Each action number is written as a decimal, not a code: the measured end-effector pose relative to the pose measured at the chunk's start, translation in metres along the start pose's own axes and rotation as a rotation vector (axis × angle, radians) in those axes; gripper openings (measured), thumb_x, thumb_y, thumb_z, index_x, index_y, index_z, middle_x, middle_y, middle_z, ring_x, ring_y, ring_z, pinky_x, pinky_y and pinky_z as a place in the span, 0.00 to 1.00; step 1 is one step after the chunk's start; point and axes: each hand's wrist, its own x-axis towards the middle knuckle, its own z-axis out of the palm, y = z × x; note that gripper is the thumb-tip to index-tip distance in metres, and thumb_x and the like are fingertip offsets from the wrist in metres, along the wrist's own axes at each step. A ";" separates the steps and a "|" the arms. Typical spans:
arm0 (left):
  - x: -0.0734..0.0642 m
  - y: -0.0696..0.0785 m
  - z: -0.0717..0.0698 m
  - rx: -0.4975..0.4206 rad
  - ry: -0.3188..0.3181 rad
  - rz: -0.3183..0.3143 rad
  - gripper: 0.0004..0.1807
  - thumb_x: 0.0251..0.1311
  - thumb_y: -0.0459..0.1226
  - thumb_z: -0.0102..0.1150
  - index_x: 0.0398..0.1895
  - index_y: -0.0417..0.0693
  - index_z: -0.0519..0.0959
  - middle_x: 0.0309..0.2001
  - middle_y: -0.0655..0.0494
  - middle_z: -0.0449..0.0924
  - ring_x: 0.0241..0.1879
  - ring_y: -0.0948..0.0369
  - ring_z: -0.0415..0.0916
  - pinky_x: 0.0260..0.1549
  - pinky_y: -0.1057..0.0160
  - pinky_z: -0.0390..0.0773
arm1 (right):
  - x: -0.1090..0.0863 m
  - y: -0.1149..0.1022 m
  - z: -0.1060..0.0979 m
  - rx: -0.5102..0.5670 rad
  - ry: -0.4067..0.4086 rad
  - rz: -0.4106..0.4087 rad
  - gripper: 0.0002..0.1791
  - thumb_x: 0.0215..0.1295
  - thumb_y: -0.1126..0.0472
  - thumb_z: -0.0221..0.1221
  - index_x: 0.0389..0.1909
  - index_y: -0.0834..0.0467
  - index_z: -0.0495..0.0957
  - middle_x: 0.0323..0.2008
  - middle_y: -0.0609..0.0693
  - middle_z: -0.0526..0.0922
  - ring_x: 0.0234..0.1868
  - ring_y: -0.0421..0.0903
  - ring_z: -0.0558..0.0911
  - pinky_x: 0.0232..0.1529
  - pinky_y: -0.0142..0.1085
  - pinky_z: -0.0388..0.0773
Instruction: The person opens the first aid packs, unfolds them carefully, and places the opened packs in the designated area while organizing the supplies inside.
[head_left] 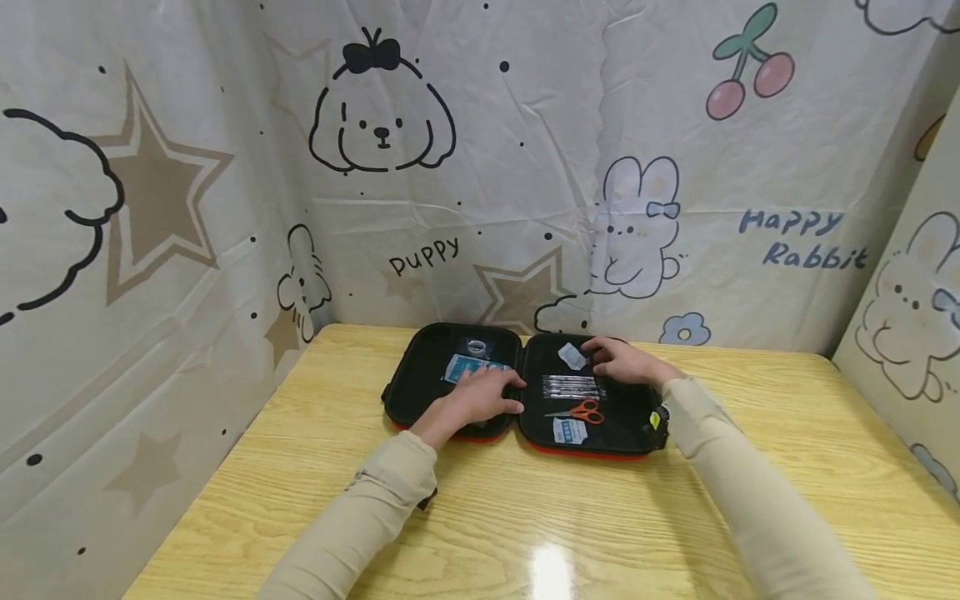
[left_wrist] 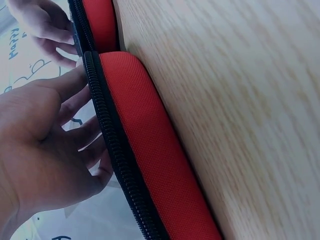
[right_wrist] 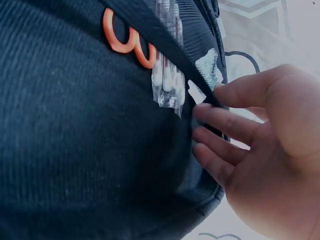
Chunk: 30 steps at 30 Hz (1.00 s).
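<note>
A zip case (head_left: 405, 400), black inside and red outside, lies opened flat. My left hand (head_left: 483, 393) reaches over its left half with loosely bent fingers, overlapping a blue packet (head_left: 459, 367). In the left wrist view, those fingers go behind the zipped red edge (left_wrist: 145, 135). At the far side of the right half, my right hand (head_left: 621, 360) is beside a small white packet (head_left: 572, 357). The right wrist view has its thumb and forefinger pinching a black elastic strap (right_wrist: 172, 45); the packet is tucked beneath, one white corner (right_wrist: 196, 92) sticking out.
Cotton swabs in a clear sleeve (head_left: 572, 387), orange-handled scissors (head_left: 587, 411) and another blue-white packet (head_left: 570, 431) lie in the right half. A clear-bagged tape roll (head_left: 477, 347) is in the left half. Behind the wooden table (head_left: 525, 517) hangs a printed curtain (head_left: 517, 167).
</note>
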 end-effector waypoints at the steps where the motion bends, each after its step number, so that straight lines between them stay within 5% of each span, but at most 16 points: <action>1: 0.000 0.000 0.000 0.002 -0.001 -0.003 0.23 0.66 0.51 0.61 0.63 0.62 0.76 0.66 0.56 0.73 0.68 0.51 0.65 0.66 0.44 0.59 | 0.000 0.001 0.000 0.006 0.001 0.007 0.27 0.68 0.68 0.53 0.67 0.68 0.65 0.62 0.71 0.72 0.64 0.66 0.72 0.62 0.57 0.71; 9: 0.000 -0.001 0.000 0.008 -0.003 -0.012 0.23 0.66 0.51 0.61 0.63 0.62 0.76 0.66 0.56 0.73 0.68 0.52 0.65 0.65 0.46 0.60 | -0.004 -0.002 -0.003 0.000 -0.007 0.019 0.28 0.70 0.65 0.54 0.68 0.68 0.63 0.63 0.72 0.71 0.65 0.67 0.72 0.62 0.57 0.71; 18: -0.001 0.001 0.000 0.016 0.000 -0.008 0.23 0.65 0.51 0.61 0.63 0.63 0.76 0.66 0.56 0.73 0.67 0.51 0.65 0.65 0.45 0.60 | -0.007 -0.006 0.000 0.099 -0.092 0.057 0.44 0.66 0.57 0.60 0.77 0.61 0.49 0.73 0.71 0.57 0.74 0.67 0.59 0.70 0.60 0.59; 30: -0.004 0.000 0.001 0.004 0.012 0.006 0.23 0.67 0.52 0.58 0.65 0.63 0.74 0.67 0.54 0.72 0.71 0.48 0.61 0.70 0.41 0.53 | -0.014 0.001 -0.004 0.063 -0.122 0.017 0.40 0.69 0.58 0.59 0.76 0.65 0.51 0.71 0.72 0.61 0.72 0.68 0.62 0.69 0.60 0.62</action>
